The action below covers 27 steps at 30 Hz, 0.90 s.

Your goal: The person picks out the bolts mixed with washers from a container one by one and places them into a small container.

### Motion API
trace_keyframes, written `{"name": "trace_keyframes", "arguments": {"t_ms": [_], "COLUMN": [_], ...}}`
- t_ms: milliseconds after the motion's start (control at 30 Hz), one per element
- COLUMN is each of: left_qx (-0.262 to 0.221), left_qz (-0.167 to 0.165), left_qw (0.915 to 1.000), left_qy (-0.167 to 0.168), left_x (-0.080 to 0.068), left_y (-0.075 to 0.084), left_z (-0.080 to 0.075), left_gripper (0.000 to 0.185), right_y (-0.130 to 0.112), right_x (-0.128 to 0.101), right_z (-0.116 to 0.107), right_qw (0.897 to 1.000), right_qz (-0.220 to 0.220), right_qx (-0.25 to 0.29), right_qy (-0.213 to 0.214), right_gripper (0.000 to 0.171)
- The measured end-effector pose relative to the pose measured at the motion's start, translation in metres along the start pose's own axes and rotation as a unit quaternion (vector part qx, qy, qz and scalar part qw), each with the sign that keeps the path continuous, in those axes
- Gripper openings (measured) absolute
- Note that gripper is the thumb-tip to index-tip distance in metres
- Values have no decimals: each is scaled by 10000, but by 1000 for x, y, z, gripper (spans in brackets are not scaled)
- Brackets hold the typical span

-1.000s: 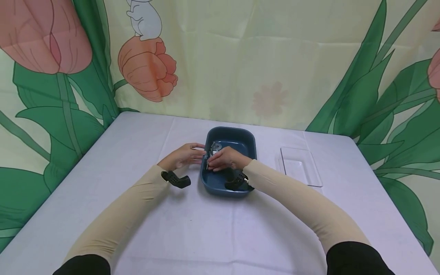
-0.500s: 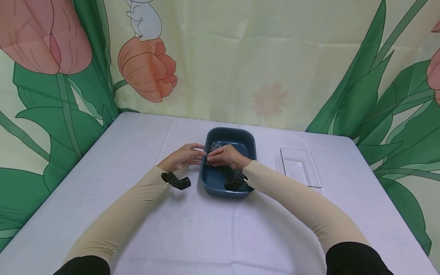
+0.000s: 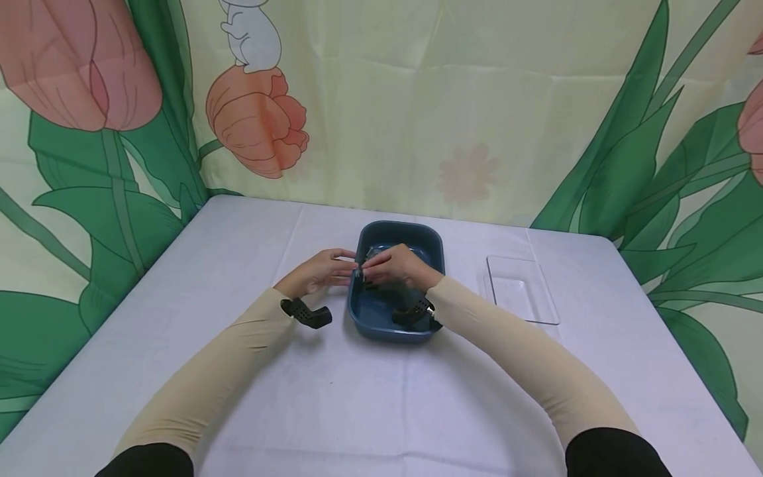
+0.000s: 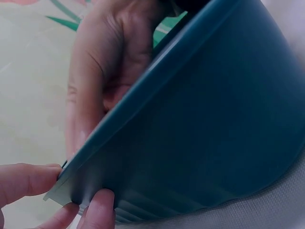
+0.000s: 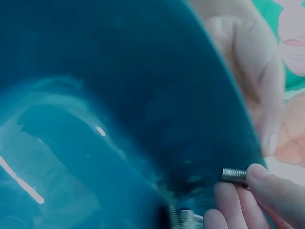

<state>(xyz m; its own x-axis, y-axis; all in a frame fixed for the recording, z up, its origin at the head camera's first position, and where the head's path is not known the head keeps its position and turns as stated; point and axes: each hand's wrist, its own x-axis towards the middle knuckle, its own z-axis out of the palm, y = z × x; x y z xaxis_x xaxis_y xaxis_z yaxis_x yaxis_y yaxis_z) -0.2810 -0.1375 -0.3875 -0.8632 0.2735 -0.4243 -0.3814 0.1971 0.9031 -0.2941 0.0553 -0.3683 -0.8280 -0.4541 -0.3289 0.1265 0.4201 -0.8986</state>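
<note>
A dark blue basin [image 3: 393, 332] stands on the table. My right hand [image 3: 401, 266] is over its left part, and in the right wrist view the thumb and fingers pinch a small threaded metal bolt [image 5: 233, 175]. The bolt's other end is hidden by the fingertips. Below that hand, other metal hardware [image 5: 186, 217] lies in the basin, partly blurred. My left hand [image 3: 318, 271] is at the basin's left side. Its fairly straight fingers touch the rim and outer wall, as the left wrist view shows.
A shallow clear plastic tray [image 3: 524, 291] lies to the right of the basin on the white tablecloth [image 3: 334, 397]. A printed floral curtain [image 3: 381, 119] hangs behind the table. Black wrist straps [image 3: 305, 313] are on both forearms.
My right hand has lifted a little and shifted slightly away from me within the basin, covering more of the metal hardware. My left hand stays at the rim.
</note>
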Motion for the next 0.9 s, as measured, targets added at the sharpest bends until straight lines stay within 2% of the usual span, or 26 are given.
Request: {"name": "trace_keyframes", "arguments": {"t_ms": [333,633,900], "left_qx": [-114,-112,-58], "left_qz": [34,-1,-5], "left_qw": [9999,9999,9998], "left_qy": [25,104,175], "left_x": [-1,0,0], "left_y": [0,0,0], "left_z": [1,3,3], "left_gripper": [47,48,48], "right_y": [-11,-10,-11], "right_x": [-16,-29,-42], "right_z": [-11,-24,-39], "right_qw": [9978,9865,9822], "right_qz": [-607,-1291,-1415], "right_qx": [-234,-816,-977], "right_qy": [159,588,763], "right_gripper": [25,28,28]}}
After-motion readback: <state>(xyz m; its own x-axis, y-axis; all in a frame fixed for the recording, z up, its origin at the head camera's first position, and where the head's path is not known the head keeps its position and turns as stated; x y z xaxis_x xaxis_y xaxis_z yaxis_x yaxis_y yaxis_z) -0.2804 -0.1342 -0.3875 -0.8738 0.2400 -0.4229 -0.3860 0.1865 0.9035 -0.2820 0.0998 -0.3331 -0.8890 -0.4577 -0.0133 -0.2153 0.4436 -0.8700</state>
